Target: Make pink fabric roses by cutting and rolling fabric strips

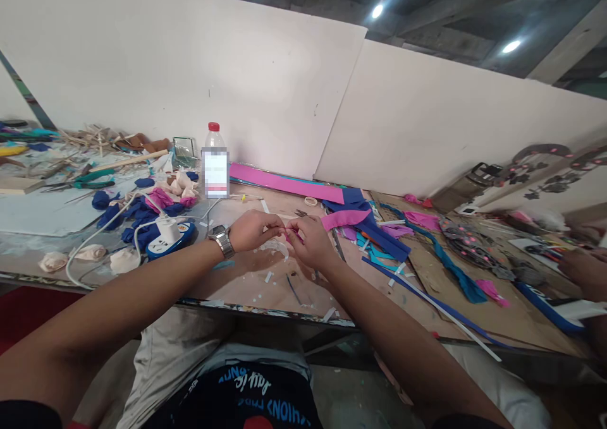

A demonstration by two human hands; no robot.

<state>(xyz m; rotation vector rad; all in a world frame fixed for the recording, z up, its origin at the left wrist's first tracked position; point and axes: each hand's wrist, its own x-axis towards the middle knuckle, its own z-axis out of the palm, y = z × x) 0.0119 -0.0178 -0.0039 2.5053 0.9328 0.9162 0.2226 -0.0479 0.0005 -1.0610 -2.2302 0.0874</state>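
Note:
My left hand (253, 230), with a metal watch (221, 241) on its wrist, is closed in a pinch over the table. My right hand (308, 242) meets it fingertip to fingertip, also pinching. A bit of pink fabric strip (294, 234) shows between the fingers, mostly hidden by them. Behind the right hand a wider pink strip (348, 219) sticks out to the right; whether it joins the pinched piece I cannot tell. Past the fingers lie a cream-coloured ring (310, 201) and a long flat pink strip (289, 183) along the wall.
Left are a power strip (171, 239) with white cables, blue fabric rosettes (137, 217), pliers (95, 177) and a red-capped bottle (215, 163). Blue strips (384, 233) and cardboard (422, 258) lie to the right. Another person's hand (583, 274) is at the far right.

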